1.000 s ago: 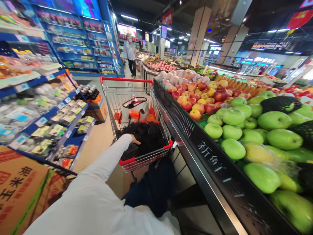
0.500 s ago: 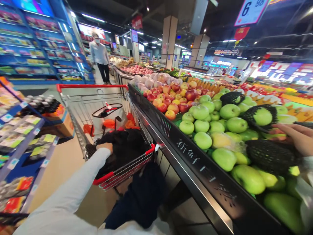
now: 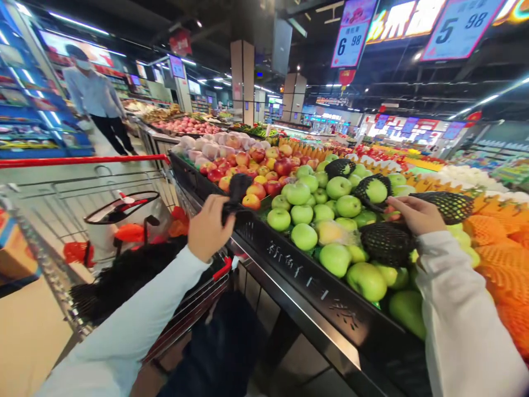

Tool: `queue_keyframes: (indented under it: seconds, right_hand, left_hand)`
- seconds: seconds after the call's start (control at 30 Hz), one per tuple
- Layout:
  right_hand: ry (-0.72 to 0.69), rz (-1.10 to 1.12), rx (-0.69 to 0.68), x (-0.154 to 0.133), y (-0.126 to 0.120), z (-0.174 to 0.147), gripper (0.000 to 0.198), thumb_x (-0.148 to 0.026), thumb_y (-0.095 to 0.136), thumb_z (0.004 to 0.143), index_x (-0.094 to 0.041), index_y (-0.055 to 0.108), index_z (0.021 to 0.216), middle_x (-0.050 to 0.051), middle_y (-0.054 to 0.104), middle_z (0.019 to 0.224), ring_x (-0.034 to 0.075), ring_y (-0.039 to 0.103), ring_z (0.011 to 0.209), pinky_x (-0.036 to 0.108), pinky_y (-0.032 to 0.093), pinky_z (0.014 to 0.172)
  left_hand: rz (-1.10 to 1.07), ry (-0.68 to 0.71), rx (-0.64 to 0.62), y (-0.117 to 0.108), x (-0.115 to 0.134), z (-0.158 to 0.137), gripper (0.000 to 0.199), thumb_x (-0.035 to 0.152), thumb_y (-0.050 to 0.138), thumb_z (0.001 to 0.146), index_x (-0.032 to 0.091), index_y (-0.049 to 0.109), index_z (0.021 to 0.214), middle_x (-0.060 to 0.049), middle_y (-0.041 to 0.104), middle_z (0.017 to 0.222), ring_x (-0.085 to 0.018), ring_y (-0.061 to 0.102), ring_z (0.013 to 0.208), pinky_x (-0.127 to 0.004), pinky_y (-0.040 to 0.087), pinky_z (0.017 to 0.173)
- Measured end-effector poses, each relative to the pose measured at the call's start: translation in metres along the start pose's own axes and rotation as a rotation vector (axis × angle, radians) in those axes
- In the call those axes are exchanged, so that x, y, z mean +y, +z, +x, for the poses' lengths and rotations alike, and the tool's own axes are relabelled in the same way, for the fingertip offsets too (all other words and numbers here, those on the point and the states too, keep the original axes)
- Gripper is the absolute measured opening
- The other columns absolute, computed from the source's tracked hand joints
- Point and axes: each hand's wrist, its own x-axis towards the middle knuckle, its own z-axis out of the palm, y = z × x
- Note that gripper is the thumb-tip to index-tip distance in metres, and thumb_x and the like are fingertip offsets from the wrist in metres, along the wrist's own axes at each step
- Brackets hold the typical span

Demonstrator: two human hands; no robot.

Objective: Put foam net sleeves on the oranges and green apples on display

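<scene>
My left hand (image 3: pixel 211 227), its fingers closed, holds up a black foam fruit net (image 3: pixel 239 190) over the black edge of the fruit stand. Among the green apples (image 3: pixel 303 234), my right hand (image 3: pixel 417 212) reaches in with fingertips pinched together. A small reddish patch shows at those fingertips, and what they grip I cannot make out. Right beside them is a green apple in a black net (image 3: pixel 375 190). Just below lies another piece in black netting (image 3: pixel 388 243). Dark netting (image 3: pixel 124 275) is heaped in the shopping trolley (image 3: pixel 82 161) at my left.
The stand's black front wall (image 3: pixel 306 275) runs diagonally before me. Red apples (image 3: pixel 252 165) lie beyond the green ones, and orange-netted fruit (image 3: pixel 496 248) is at the right. A white bag (image 3: pixel 132 220) sits in the trolley. A masked person (image 3: pixel 95 94) stands in the far-left aisle.
My left hand has risen from the trolley's dark heap, bringing a black net to the stand's edge. The view has turned right. My right hand stays among the green apples. The other person appears closer.
</scene>
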Motion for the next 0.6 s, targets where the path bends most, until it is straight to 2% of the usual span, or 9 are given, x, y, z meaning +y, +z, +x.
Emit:
queue_keyframes:
  seconds: [0.1,0.17,0.27,0.33,0.4,0.47,0.53,0.6]
  right_hand:
    - [-0.011,0.075,-0.077,0.0,-0.004,0.002,0.032,-0.045,0.089,0.066,-0.018,0.074,0.076,0.004,0.072,0.068,0.013,0.064,0.048,0.023,0.054,0.052]
    - [-0.004,0.131,-0.128,-0.002,-0.006,0.001,0.049,-0.061,0.087,0.063,-0.019,0.074,0.084,0.006,0.072,0.07,0.016,0.066,0.05,0.024,0.052,0.047]
    - [-0.015,0.215,-0.112,-0.004,-0.005,-0.001,0.068,-0.073,0.083,0.057,-0.022,0.071,0.1,0.005,0.073,0.077,0.019,0.068,0.053,0.027,0.051,0.044]
    - [-0.062,0.198,-0.023,-0.003,-0.003,-0.002,0.072,-0.066,0.089,0.05,-0.024,0.067,0.103,0.002,0.072,0.074,0.018,0.064,0.053,0.029,0.054,0.046]
    - [-0.115,0.147,0.089,-0.001,-0.001,-0.002,0.07,-0.054,0.093,0.043,-0.022,0.064,0.098,-0.003,0.067,0.065,0.015,0.058,0.05,0.027,0.052,0.044]
    - [-0.137,0.129,0.202,0.002,-0.001,-0.001,0.066,-0.051,0.091,0.038,-0.021,0.061,0.088,-0.005,0.062,0.059,0.012,0.053,0.045,0.025,0.046,0.039]
    - [-0.146,0.15,0.337,0.004,-0.002,0.001,0.06,-0.051,0.087,0.039,-0.021,0.057,0.083,-0.005,0.061,0.058,0.011,0.05,0.043,0.025,0.042,0.037]
    - [-0.169,0.179,0.506,0.005,-0.007,0.005,0.054,-0.049,0.083,0.044,-0.023,0.053,0.081,-0.006,0.059,0.058,0.011,0.048,0.042,0.025,0.04,0.037]
  left_hand:
    - [-0.189,0.291,0.061,0.021,0.063,0.035,0.034,0.023,0.05,0.092,0.02,0.06,0.125,-0.012,0.064,0.128,-0.026,0.065,0.119,-0.034,0.057,0.086]
    - [-0.251,0.495,0.028,0.035,0.11,0.062,0.037,0.02,0.05,0.093,0.021,0.059,0.129,-0.012,0.063,0.131,-0.025,0.065,0.119,-0.032,0.057,0.084]
    - [-0.288,0.837,-0.155,0.058,0.176,0.102,0.044,0.018,0.046,0.097,0.023,0.053,0.14,-0.013,0.059,0.138,-0.024,0.066,0.117,-0.031,0.056,0.082]
    - [-0.313,0.943,-0.246,0.077,0.209,0.121,0.051,0.019,0.049,0.097,0.024,0.046,0.148,-0.013,0.053,0.148,-0.024,0.067,0.116,-0.032,0.055,0.083]
    - [-0.364,0.911,-0.295,0.097,0.226,0.134,0.061,0.023,0.056,0.095,0.023,0.038,0.153,-0.013,0.047,0.155,-0.026,0.068,0.116,-0.034,0.056,0.086]
    - [-0.458,0.798,-0.33,0.117,0.23,0.141,0.066,0.032,0.062,0.094,0.021,0.036,0.154,-0.014,0.047,0.155,-0.027,0.067,0.12,-0.036,0.056,0.09]
    - [-0.537,0.676,-0.39,0.131,0.226,0.144,0.06,0.04,0.064,0.093,0.018,0.046,0.146,-0.013,0.059,0.144,-0.028,0.066,0.12,-0.038,0.055,0.094]
    - [-0.57,0.602,-0.401,0.137,0.221,0.145,0.045,0.041,0.063,0.094,0.017,0.06,0.131,-0.011,0.068,0.128,-0.028,0.067,0.116,-0.041,0.055,0.096]
